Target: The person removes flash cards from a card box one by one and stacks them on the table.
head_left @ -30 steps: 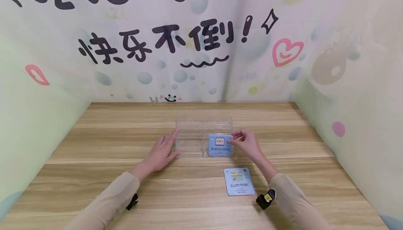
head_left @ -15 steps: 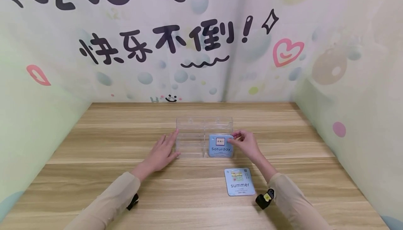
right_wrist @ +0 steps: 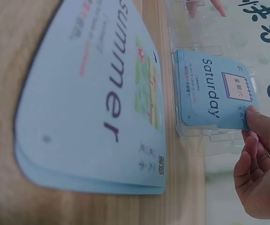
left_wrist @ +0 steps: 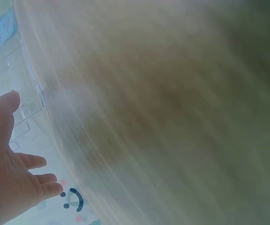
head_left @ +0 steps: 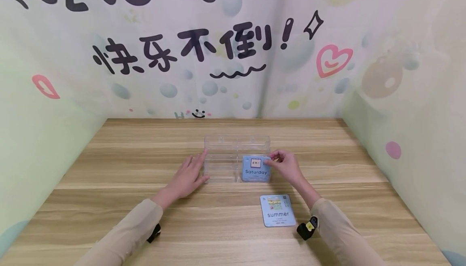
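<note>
A clear plastic rack (head_left: 220,169) with several compartments stands on the wooden table. The blue "Saturday" card (head_left: 256,169) sits upright in its lower right compartment. My right hand (head_left: 288,170) pinches that card's upper right corner between thumb and fingers; the right wrist view shows the thumb on the front of the card (right_wrist: 209,89). With fingers spread and fairly straight, my left hand (head_left: 185,176) touches the rack's left side. In the left wrist view the left hand (left_wrist: 8,168) lies beside the clear plastic.
Blue "summer" cards (head_left: 278,211) lie flat on the table (head_left: 204,225), nearer than the rack and left of the right forearm; the right wrist view shows more than one layer. Behind the table hangs a printed white curtain (head_left: 153,96).
</note>
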### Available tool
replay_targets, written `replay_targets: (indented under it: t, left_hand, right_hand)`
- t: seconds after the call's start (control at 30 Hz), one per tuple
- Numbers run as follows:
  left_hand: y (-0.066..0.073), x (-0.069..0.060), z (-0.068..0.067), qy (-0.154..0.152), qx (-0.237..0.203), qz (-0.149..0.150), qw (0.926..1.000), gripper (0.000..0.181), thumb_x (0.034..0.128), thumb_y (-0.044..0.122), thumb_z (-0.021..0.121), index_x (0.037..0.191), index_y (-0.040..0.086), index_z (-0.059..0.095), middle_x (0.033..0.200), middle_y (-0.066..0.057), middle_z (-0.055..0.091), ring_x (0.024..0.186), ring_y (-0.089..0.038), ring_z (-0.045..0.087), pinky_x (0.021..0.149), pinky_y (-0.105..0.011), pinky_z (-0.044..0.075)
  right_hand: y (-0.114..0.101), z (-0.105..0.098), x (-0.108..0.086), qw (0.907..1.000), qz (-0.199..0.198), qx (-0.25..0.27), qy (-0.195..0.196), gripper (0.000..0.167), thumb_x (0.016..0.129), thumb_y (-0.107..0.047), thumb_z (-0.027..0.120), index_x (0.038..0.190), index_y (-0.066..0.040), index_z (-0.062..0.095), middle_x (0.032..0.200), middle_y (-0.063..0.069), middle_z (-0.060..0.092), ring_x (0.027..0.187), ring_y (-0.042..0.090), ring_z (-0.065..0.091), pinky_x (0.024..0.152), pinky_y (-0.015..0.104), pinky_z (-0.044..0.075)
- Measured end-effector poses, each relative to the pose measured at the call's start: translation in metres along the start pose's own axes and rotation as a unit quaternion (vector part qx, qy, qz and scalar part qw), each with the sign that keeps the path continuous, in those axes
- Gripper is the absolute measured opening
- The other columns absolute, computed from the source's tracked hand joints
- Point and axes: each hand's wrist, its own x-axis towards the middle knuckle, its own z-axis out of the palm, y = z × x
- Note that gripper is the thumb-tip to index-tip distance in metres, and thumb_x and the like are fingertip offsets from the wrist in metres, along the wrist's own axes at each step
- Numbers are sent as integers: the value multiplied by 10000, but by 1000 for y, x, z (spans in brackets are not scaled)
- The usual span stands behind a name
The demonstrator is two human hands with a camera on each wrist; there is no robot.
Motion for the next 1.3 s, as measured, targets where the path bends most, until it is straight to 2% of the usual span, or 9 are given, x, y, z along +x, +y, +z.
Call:
replay_targets:
  t: [0.17, 0.8, 1.03, 1.3]
  left_hand:
    - [0, 0, 0, 1, -10, 8, 10000, 787, 903, 316, 552, 1467, 110, 43, 1416, -249, 296, 1283, -483, 225, 1041, -581, 176]
    - [1, 1, 1, -44, -58, -53, 10000, 794, 901, 319, 555, 1469, 128, 34, 1431, -233, 278, 1279, -494, 219, 1031, -594, 182]
    - [0, 0, 0, -76, -60, -59, 9999, 795, 906, 315, 547, 1470, 138, 16, 1445, -208, 267, 1292, -471, 216, 1047, -572, 172]
    - [-1, 1, 1, -19, -29, 62, 10000, 798, 904, 305, 553, 1467, 113, 21, 1452, -193, 259, 1308, -403, 248, 1062, -553, 152]
  right_hand:
    - [1, -3, 2, 9998, -144, -105, -33, 166, 768, -102, 721, 849, 23, 649, 727, 65, 601, 619, 141, 470, 515, 192, 391]
    - [1, -14, 4, 9999, -70, 47, -105, 185, 823, -148, 673, 885, 24, 648, 737, 68, 605, 577, 123, 477, 475, 196, 410]
    - [-4, -17, 2, 9995, -52, 265, -172, 208, 826, -169, 672, 894, 24, 633, 742, 37, 578, 585, 113, 468, 483, 202, 408]
    - [-17, -24, -6, 9984, -234, 449, -267, 205, 836, -187, 663, 898, 6, 640, 727, 29, 563, 587, 119, 455, 474, 204, 394]
